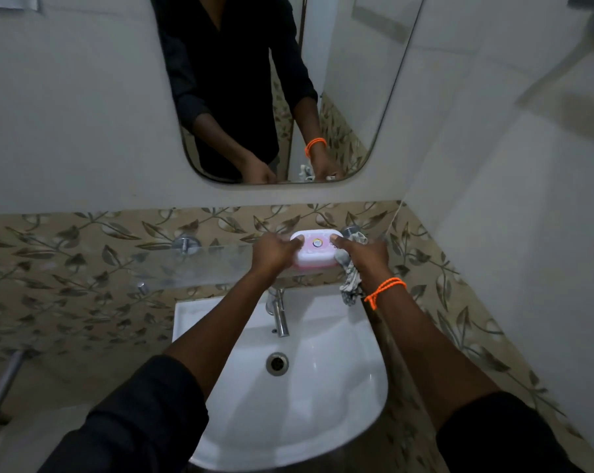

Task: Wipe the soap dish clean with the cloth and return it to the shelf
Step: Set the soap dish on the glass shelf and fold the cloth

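A pink and white lidded soap dish (315, 251) is held at the level of the glass shelf (200, 266), above the basin. My left hand (276, 255) grips its left end, thumb on the lid. My right hand (364, 257) grips its right end, thumb on the lid, and also holds a grey patterned cloth (350, 281) that hangs down from under the palm. An orange cord is tied round my right wrist. Whether the dish rests on the shelf or hovers just over it cannot be told.
A white washbasin (340, 387) with a chrome tap (279, 312) and a drain lies below my arms. The shelf's chrome brackets (185, 244) stick out of the leaf-patterned tiles. A mirror (271, 80) hangs above. A metal rail (2, 387) is at the left.
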